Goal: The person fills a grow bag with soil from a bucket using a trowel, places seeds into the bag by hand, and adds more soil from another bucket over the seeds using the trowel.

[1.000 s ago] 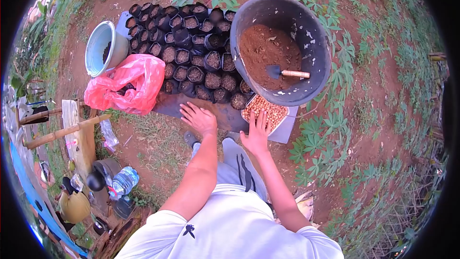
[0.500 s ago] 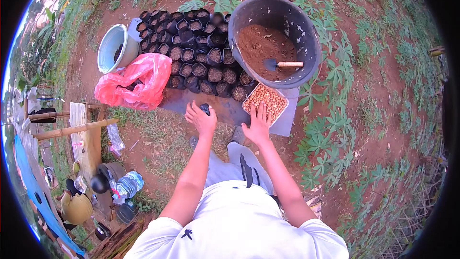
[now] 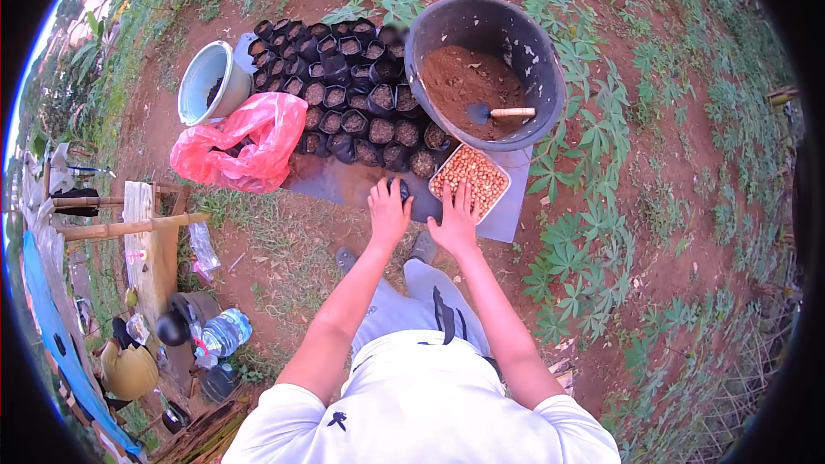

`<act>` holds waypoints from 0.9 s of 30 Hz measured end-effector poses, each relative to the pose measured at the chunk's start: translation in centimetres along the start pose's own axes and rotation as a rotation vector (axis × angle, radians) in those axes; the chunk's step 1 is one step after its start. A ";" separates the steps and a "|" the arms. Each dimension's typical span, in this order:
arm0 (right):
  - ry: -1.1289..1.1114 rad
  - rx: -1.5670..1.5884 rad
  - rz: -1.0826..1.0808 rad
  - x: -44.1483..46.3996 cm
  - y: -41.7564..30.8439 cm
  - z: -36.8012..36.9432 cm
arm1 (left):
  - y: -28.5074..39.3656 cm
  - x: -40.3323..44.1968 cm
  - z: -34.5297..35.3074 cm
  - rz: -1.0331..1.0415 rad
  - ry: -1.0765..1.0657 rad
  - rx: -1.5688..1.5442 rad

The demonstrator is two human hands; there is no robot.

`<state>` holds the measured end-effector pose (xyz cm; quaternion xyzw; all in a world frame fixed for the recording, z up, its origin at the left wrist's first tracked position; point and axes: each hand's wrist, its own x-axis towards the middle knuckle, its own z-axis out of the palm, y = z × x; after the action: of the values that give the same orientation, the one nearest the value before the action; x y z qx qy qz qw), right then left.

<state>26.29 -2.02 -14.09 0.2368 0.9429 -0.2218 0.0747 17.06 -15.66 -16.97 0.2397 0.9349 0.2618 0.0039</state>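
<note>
My left hand point(image 3: 389, 213) is curled round a small black plastic planting bag point(image 3: 403, 190), most of which is hidden by the fingers. It is just left of the square white tray point(image 3: 497, 204), which is full of small tan seeds or kernels point(image 3: 473, 174). My right hand point(image 3: 455, 218) reaches over the near left side of that tray, its fingers spread out on the kernels. Beyond both hands stand rows of soil-filled black planting bags point(image 3: 381, 131).
A large black tub point(image 3: 550, 60) of brown soil holds a wooden-handled trowel point(image 3: 503, 112). To the left are a pink plastic bag point(image 3: 279, 142) and a pale bucket point(image 3: 193, 90). A water bottle point(image 3: 225, 332) lies near a wooden post point(image 3: 142, 232). Leafy plants point(image 3: 576, 266) grow at right.
My left hand has moved right with the black planting bag, closer to the tray and my right hand. The right hand stays at the tray's edge; the view has shifted slightly.
</note>
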 end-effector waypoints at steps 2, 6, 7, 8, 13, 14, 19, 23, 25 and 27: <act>0.003 0.001 -0.003 0.0 0.0 0.1 | 0.2 1.1 0.2 -0.048 0.040 0.017; -0.005 -0.001 0.003 0.1 -0.2 -0.1 | -1.3 1.7 0.2 -0.164 0.134 0.080; -0.003 -0.007 0.004 0.0 -0.1 -0.1 | -2.0 1.7 0.0 -0.215 0.153 0.100; -0.001 -0.012 0.005 0.0 -0.1 0.0 | -2.9 1.8 -0.2 -0.225 0.180 0.107; 0.010 -0.038 0.006 0.2 -0.1 0.4 | -9.4 1.7 -2.6 -0.396 0.247 0.176; 0.015 -0.039 0.012 0.2 -0.2 0.4 | -11.0 1.5 -2.9 -0.426 0.302 0.185; 0.035 -0.068 0.034 0.3 -0.4 0.8 | -14.2 0.9 -5.1 -0.462 0.338 0.114; 0.046 -0.046 0.044 0.3 -0.3 1.2 | -13.1 0.7 -5.3 -0.340 0.289 -0.004; 0.045 -0.050 0.058 0.3 -0.7 0.9 | -12.6 0.7 -4.8 -0.296 0.240 -0.048; 0.017 -0.059 0.066 0.3 -0.8 0.6 | -11.9 1.1 -4.2 -0.244 0.277 -0.053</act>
<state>25.65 -2.76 -14.39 0.2673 0.9414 -0.1891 0.0810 10.23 -26.16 -19.06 0.0861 0.9414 0.3145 -0.0867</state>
